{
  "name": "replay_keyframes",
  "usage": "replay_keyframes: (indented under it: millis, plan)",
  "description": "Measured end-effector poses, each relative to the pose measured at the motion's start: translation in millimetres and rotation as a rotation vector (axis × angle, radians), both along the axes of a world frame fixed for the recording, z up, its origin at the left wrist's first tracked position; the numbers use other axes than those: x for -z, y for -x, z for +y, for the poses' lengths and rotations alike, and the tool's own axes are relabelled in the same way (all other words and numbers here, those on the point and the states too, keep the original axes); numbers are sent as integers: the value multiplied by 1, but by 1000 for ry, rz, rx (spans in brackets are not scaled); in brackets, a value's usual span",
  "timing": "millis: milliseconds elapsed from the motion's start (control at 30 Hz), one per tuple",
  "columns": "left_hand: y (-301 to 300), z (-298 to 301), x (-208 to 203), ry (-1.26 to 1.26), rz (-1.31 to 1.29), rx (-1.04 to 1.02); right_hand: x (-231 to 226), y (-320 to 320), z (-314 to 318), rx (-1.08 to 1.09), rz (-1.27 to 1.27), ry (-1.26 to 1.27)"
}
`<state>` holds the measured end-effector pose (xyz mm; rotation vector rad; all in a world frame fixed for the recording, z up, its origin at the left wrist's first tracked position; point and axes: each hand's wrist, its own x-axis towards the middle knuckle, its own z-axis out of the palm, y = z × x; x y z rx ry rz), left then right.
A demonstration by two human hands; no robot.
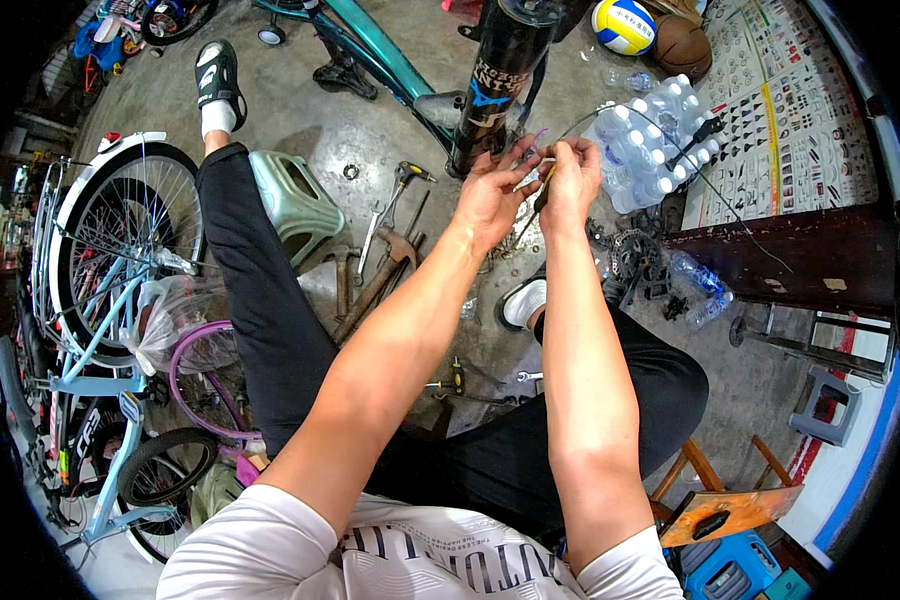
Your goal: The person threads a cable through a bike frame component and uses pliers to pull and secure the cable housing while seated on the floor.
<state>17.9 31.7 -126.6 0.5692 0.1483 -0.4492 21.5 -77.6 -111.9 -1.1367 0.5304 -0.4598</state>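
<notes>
Both hands meet in front of the black head tube (pixel 495 75) of a bicycle frame. A thin dark cable (pixel 705 166) runs from my right hand (pixel 570 180), arching out to the right; the fingers are pinched on it. A slim tool with a yellow part (pixel 547 178) shows beside that palm, its dark shaft slanting down. My left hand (pixel 495 195) is turned palm up, its curled fingertips close to the right hand's. What they grip is too small to make out. A short purple strand (pixel 540 133) sticks up near the fingertips.
Hammers (pixel 395 250), a wrench (pixel 368 240) and a yellow-black-handled tool (pixel 410 172) lie on the floor, near a green stool (pixel 295 200). Wrapped water bottles (pixel 640 150), a crankset (pixel 635 260) and a dark board (pixel 800 255) stand right. Bicycles (pixel 100 340) crowd the left.
</notes>
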Motion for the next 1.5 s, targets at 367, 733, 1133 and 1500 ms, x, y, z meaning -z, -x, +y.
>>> replay_keyframes:
  millis: [367,733,1133,1500]
  plan:
    - [-1,0,18,138,88,-36,-26,-5,10,-239,227,202]
    - [-6,-7,30,45,337,-137,-17,-9,7,-304,194,75]
    - [-46,74,-7,-745,339,-143,-14,-7,7,-306,223,161]
    - [-89,113,-23,-522,397,-308,-56,27,-6,-199,206,129]
